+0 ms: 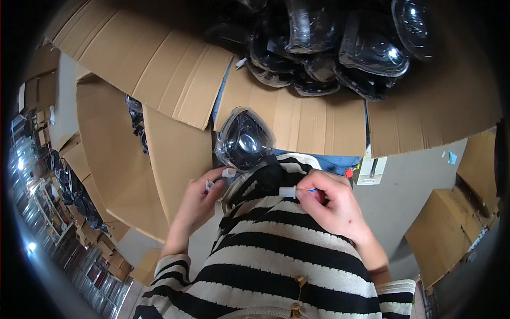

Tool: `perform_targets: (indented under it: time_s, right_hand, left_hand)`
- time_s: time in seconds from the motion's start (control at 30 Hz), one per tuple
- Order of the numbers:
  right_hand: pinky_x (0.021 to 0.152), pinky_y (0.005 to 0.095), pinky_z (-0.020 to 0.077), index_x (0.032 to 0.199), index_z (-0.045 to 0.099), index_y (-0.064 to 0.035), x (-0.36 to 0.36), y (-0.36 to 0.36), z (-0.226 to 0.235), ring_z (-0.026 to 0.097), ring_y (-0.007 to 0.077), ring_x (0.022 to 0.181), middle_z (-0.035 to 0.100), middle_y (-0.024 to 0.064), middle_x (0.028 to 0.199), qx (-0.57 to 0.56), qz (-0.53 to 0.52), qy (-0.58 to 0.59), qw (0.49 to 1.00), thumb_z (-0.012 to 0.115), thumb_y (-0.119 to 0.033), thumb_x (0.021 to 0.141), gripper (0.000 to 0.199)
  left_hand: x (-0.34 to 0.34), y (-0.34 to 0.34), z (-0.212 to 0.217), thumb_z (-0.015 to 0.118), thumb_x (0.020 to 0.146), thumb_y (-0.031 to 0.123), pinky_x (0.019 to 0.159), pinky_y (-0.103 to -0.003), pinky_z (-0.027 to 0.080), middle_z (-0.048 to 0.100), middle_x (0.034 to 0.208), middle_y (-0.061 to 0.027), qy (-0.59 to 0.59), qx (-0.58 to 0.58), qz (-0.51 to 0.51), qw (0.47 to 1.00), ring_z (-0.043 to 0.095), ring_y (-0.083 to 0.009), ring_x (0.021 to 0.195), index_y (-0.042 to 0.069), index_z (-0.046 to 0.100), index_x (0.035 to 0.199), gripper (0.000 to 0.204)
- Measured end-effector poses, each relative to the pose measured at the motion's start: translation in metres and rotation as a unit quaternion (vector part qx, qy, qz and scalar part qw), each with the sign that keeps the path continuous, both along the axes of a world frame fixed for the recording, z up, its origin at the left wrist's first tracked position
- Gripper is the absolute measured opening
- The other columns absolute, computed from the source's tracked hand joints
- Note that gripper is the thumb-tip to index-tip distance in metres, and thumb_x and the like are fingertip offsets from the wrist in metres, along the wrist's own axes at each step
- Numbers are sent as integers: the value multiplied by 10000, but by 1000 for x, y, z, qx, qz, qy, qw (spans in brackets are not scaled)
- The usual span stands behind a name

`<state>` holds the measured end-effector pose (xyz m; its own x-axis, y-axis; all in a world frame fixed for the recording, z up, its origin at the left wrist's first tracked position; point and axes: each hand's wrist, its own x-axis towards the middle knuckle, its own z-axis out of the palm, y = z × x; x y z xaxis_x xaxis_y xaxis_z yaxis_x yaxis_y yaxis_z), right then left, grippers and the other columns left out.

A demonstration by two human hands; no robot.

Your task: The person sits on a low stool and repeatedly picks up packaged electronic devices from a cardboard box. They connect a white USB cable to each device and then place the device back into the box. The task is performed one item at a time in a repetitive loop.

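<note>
In front of my body, my left hand [197, 202] pinches a small white connector [228, 173]; a second white piece [209, 185] shows between the fingers. To its right, my right hand [337, 204] grips another white plastic connector [287, 192] between thumb and forefinger. A bit of blue and red wire shows by those fingers. Just beyond my left hand, a headlight [244, 141] with a clear lens and black inside leans at the edge of the cardboard-covered table [313, 125]. The two connectors are apart from each other.
Several headlights [366, 45] are heaped on the far side of the cardboard. Large cardboard boxes [119, 154] stand at the left, one with black parts inside. Another cardboard box [443, 234] is on the right. A white card-like piece [370, 171] lies past my right hand.
</note>
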<state>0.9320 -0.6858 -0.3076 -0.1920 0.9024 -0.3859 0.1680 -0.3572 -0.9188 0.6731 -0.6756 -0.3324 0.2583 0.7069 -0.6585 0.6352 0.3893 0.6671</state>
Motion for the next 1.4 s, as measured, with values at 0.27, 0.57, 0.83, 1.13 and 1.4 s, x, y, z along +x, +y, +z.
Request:
perform_targets:
  time_s: [0.27, 0.57, 0.83, 1.13, 1.4]
  right_hand:
    - [501, 269, 441, 764, 523, 12, -30, -1, -28, 559, 211, 547, 545, 111, 657, -32, 112, 54, 992, 566, -9, 734, 57]
    - [443, 253, 358, 773, 539, -5, -34, 1, -31, 482, 137, 491, 529, 74, 637, -65, 87, 76, 991, 572, -24, 736, 53]
    - [453, 257, 348, 768, 544, -10, -30, 3, -29, 455, 139, 493, 512, 65, 633, -37, 83, 64, 994, 569, -17, 733, 44]
    - [520, 289, 370, 757, 559, 6, -30, 4, -34, 467, 209, 567, 483, 67, 632, 185, 92, -11, 978, 596, 33, 642, 124]
    - [538, 297, 373, 749, 576, -14, -23, 3, -30, 476, 212, 609, 483, 61, 679, 232, 157, -74, 957, 631, -24, 623, 138]
  left_hand:
    - [-14, -27, -13, 446, 855, 90, 528, -215, 403, 529, 600, -24, -122, -54, 59, 989, 487, -68, 549, 55, 526, 1104, 264]
    - [-6, -20, -14, 451, 849, 66, 487, -201, 367, 516, 561, -20, -139, -34, 20, 989, 437, -47, 493, 57, 549, 1080, 251]
    - [-1, -10, -7, 461, 831, 77, 614, -238, 414, 595, 739, -74, -124, -73, 3, 989, 533, -110, 656, 24, 573, 1022, 227]
    - [1, 9, -1, 503, 798, 78, 538, -230, 413, 602, 672, -61, -172, -150, -26, 973, 533, -84, 589, -22, 604, 929, 193]
    - [-7, 22, -24, 519, 774, 110, 446, -203, 268, 585, 651, -30, -271, -343, 17, 899, 364, -45, 502, -44, 630, 771, 190]
